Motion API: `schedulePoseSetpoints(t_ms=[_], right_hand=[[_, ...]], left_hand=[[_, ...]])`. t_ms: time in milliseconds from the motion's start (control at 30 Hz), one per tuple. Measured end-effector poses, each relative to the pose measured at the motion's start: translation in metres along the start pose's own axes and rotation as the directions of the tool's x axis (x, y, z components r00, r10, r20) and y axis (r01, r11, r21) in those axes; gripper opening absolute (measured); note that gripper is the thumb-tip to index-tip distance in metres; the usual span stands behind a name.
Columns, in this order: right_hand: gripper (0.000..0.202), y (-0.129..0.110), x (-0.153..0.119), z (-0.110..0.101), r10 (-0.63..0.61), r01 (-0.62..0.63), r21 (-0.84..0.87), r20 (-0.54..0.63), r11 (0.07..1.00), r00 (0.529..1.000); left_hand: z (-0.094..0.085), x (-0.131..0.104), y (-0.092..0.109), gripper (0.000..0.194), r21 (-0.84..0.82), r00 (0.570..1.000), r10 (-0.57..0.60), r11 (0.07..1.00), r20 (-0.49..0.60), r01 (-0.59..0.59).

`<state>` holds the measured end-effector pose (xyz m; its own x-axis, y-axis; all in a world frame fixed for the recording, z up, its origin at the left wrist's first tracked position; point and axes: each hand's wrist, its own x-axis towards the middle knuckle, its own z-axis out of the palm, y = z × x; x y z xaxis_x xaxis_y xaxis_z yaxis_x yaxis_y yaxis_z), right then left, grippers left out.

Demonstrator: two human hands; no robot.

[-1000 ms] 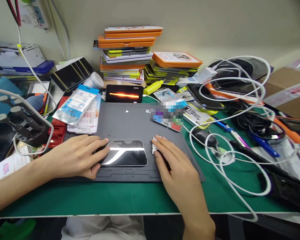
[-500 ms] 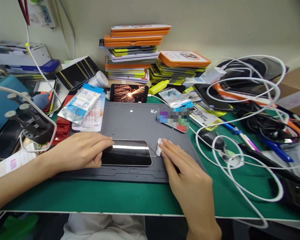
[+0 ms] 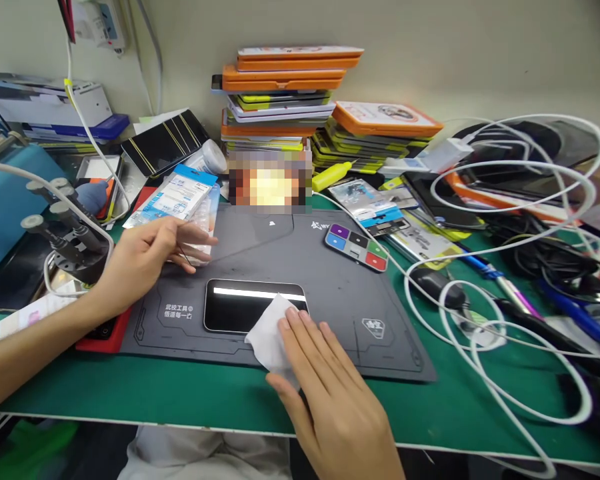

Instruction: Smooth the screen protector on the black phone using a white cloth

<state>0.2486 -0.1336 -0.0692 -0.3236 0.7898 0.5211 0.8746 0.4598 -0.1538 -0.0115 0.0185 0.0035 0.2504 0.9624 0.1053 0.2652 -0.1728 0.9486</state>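
Observation:
A phone (image 3: pixel 237 310) with a dark, glossy screen and light frame lies flat on the grey mat (image 3: pixel 320 267). Beneath the fingers of my right hand (image 3: pixel 333 393), a white wipe (image 3: pixel 270 340) is spread, covering the phone's lower right part. These fingers are stretched out and press the wipe down; the thumb rests beside it. Away from the phone, my left hand (image 3: pixel 143 257) is raised over the mat's left side, thumb and forefinger pinched together. A thin dark line shows at its fingers, but what it is I cannot make out.
A phone-shaped piece with coloured blocks (image 3: pixel 356 248) lies on the mat. Behind stand stacked orange cases (image 3: pixel 285 80). Looped white cables (image 3: pixel 480 373) and tools crowd the right. Packets (image 3: pixel 177 197) and a black holder with grey-handled tools (image 3: pixel 75 260) are at left.
My left hand has let go of the phone and risen up and left. My right hand has moved left onto the phone, and the crumpled wipe is now spread out.

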Motion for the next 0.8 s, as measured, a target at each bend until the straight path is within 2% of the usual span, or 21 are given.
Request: schedulePoseSetpoints(t_ms=[133,233,367,500,633,700,800], right_hand=[[0.06,0.016,0.023,0.005,0.033,-0.032,-0.011,0.088,0.999,0.996],[0.065,0.022,0.036,0.01,0.065,-0.06,-0.054,0.105,0.997,0.992],[0.068,0.007,0.02,0.006,0.029,-0.024,-0.104,0.054,0.994,0.998],[0.079,-0.006,0.002,0.0,-0.007,0.012,-0.075,0.07,0.997,0.997],[0.078,-0.007,0.028,0.015,0.037,-0.035,-0.026,0.068,0.999,0.997],[0.084,-0.008,0.044,0.024,0.091,-0.089,-0.034,0.084,0.995,0.992],[0.091,-0.019,0.045,0.026,0.113,-0.109,-0.051,0.085,0.993,0.99]], left_hand=[[-0.004,0.006,-0.003,0.044,-0.162,0.989,-0.055,0.986,-0.14,0.032],[-0.003,0.007,-0.003,0.042,-0.18,0.985,-0.068,0.983,-0.161,0.038],[0.001,0.004,0.0,0.046,-0.192,0.989,-0.046,0.981,-0.141,0.019],[0.001,0.004,-0.001,0.047,-0.18,0.986,-0.029,0.984,-0.161,0.0],[-0.001,0.005,-0.004,0.049,-0.188,0.979,-0.007,0.982,-0.204,-0.032],[-0.001,0.006,-0.004,0.05,-0.193,0.975,0.018,0.979,-0.22,-0.062],[0.0,0.007,-0.007,0.046,-0.187,0.975,0.033,0.979,-0.22,-0.075]])
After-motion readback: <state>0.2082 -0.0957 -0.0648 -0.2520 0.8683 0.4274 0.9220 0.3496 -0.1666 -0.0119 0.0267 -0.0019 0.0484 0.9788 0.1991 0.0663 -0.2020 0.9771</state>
